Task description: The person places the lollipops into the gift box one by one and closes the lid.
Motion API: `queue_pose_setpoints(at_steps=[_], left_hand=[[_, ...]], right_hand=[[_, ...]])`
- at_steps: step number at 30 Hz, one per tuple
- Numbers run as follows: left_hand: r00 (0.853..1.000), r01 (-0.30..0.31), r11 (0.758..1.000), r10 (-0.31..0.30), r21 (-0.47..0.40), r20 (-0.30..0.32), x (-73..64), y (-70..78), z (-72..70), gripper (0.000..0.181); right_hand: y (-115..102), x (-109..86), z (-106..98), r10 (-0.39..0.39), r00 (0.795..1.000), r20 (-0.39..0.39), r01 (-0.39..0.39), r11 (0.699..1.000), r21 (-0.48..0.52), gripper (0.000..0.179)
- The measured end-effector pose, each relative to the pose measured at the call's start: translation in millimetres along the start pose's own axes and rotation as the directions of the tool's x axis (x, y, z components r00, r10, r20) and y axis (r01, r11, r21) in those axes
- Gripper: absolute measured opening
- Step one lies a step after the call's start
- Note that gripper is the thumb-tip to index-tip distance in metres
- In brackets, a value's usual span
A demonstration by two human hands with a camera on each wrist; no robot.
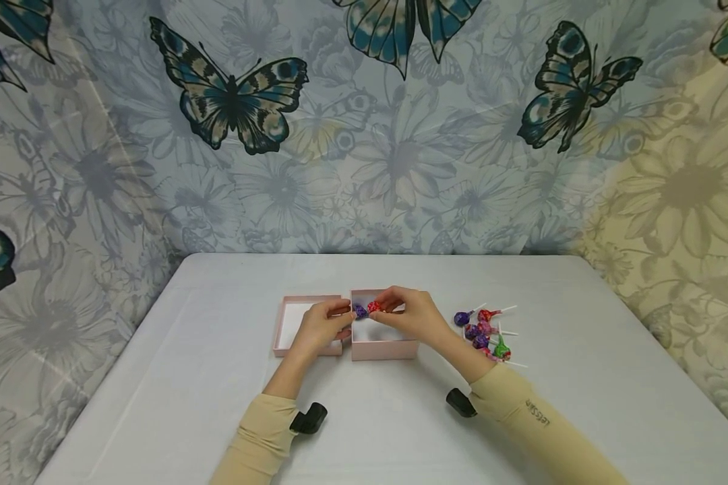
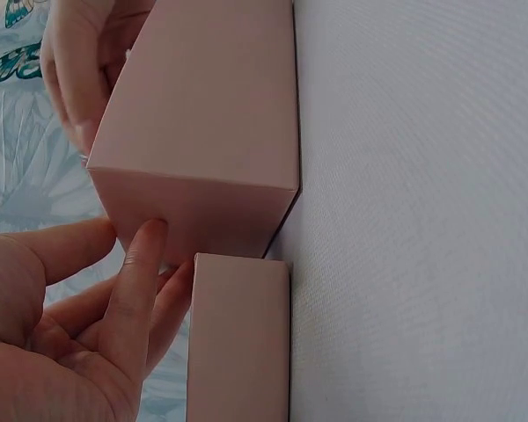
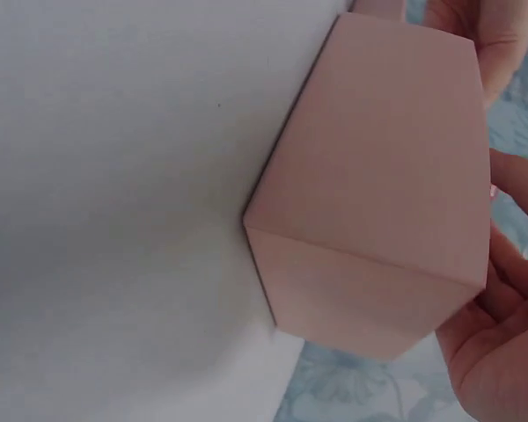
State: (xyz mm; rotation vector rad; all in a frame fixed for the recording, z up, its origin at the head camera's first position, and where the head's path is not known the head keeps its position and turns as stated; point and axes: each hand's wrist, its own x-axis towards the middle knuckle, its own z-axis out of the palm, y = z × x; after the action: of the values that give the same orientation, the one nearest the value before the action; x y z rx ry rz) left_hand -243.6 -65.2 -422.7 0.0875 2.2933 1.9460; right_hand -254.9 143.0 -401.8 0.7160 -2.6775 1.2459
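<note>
A pink open box stands on the table, holding a purple-wrapped lollipop at its far left. Over it, my right hand pinches a red-wrapped lollipop between thumb and fingers, right beside the purple one. Its stick is hidden by the hand. My left hand rests against the box's left wall, its extended fingers touching the side in the left wrist view. In the right wrist view, the box wall covers the lollipops and part of the right hand.
A shallow pink box lid lies left of the box, partly under the left hand. To the right, several lollipops in purple, red and green wrappers lie in a loose pile. The white table backs onto a butterfly-patterned cloth.
</note>
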Motion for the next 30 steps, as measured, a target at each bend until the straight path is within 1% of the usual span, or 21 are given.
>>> queue_pose_setpoints(at_steps=[4, 8, 11, 13, 17, 30], left_hand=[[1.000, -0.001, 1.000, 0.001, -0.004, 0.002, -0.5, -0.3, 0.3, 0.039], [1.000, -0.016, 1.000, 0.016, -0.002, 0.004, -0.6, -0.3, 0.4, 0.038], [1.000, -0.024, 1.000, 0.024, 0.005, 0.005, -0.6, -0.6, 0.5, 0.038], [1.000, -0.027, 1.000, 0.027, 0.010, 0.006, -0.7, -0.7, 0.4, 0.037], [1.000, -0.028, 1.000, 0.028, 0.009, 0.008, -0.9, -0.4, 0.2, 0.038], [0.999, -0.033, 0.999, 0.033, 0.007, 0.031, -1.8, 1.0, -2.7, 0.040]], right_hand=[[-1.4, 6.8, 7.7, -0.029, 0.996, 0.087, 0.040, 0.991, -0.125, 0.018], [-4.9, 14.0, 14.5, 0.000, 0.985, 0.171, 0.037, 0.976, -0.215, 0.018], [-6.7, 17.8, 19.0, 0.038, 0.977, 0.208, 0.016, 0.967, -0.252, 0.017], [-7.4, 19.5, 21.6, 0.053, 0.975, 0.218, 0.008, 0.963, -0.269, 0.017], [-8.2, 22.2, 27.0, 0.049, 0.973, 0.225, 0.018, 0.957, -0.288, 0.017], [-8.9, 27.8, 36.5, 0.077, 0.973, 0.215, -0.019, 0.965, -0.261, 0.017]])
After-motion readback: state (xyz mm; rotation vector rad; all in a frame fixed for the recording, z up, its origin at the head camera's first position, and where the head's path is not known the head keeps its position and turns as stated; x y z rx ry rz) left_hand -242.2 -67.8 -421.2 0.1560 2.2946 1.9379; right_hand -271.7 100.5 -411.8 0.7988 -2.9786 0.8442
